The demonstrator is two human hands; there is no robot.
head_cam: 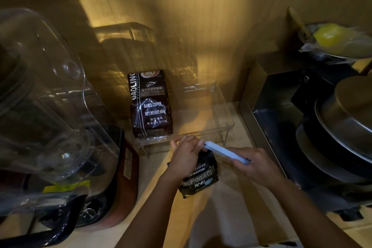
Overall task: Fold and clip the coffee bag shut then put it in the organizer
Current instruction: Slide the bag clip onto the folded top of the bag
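The small black coffee bag (pixel 199 175) stands on the wooden surface (pixel 231 203), just in front of the clear acrylic organizer (pixel 221 106), where a larger coffee bag (pixel 151 106) already stands. Left hand (pixel 186 155): grip pinched on the bag's folded top. Right hand (pixel 255 162): grip closed around the pale blue sealing clip (pixel 225 152), laid across the fold. Judgement: foil bag is soft, crinkly, slippery, probably light; best held at the stiff fold or clip.

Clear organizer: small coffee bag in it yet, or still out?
Out. The small coffee bag sits on the counter before the clear organizer, in both hands, blue clip along its top.
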